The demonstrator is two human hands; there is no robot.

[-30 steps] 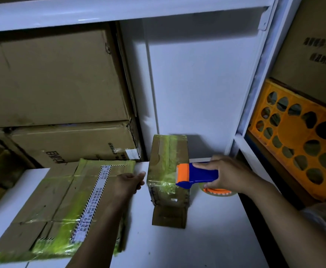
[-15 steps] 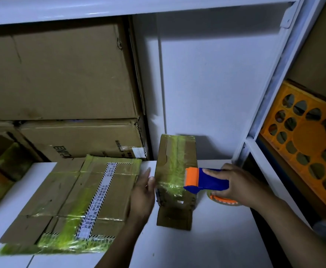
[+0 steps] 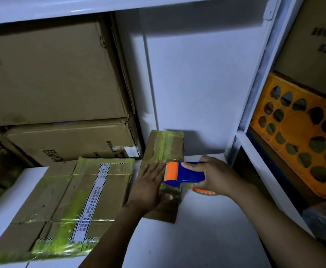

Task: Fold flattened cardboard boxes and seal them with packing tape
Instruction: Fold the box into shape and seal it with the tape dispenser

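Fingers (image 3: 155, 171) of the left hand (image 3: 148, 185) lie straight and flat on the small brown cardboard box (image 3: 165, 146) banded with yellow-green tape, which stands on the white desk (image 3: 197, 238). The right hand (image 3: 216, 176) curls its fingers round the blue-and-orange tape dispenser (image 3: 184, 174), whose orange end is against the box's side. A flattened taped cardboard box (image 3: 67, 198) lies just to the left.
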